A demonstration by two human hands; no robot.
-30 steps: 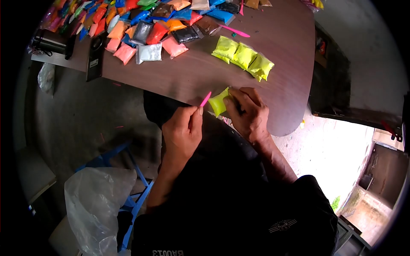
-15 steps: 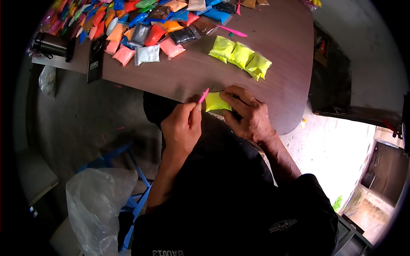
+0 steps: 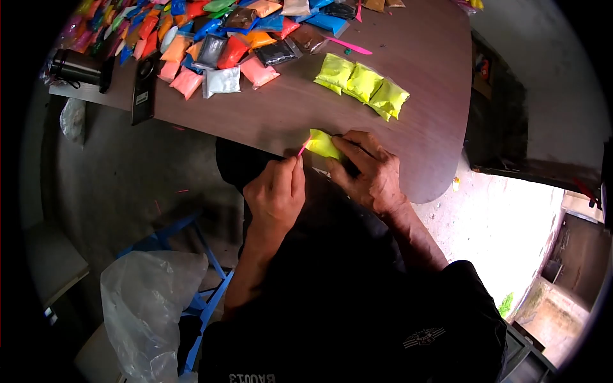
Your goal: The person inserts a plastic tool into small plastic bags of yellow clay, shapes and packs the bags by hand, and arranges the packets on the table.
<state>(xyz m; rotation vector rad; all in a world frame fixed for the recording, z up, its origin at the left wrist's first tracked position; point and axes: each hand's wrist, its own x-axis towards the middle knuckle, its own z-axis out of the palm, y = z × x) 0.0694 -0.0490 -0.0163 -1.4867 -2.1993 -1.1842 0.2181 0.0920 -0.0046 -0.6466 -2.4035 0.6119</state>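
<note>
Table stands in front of the person, and a row of yellow bags lies on it. Right hand pinches the held bag between thumb and fingers, slightly parted, at the table's near edge. Left hand has its fingers closed on a pink stick, whose tip seems to touch this bag's end. In my judgement, the pinch should be firm without squeezing the filling, and the stick guided slowly, with small pressure.

Held yellow packet turned, pink tool now touching
</note>
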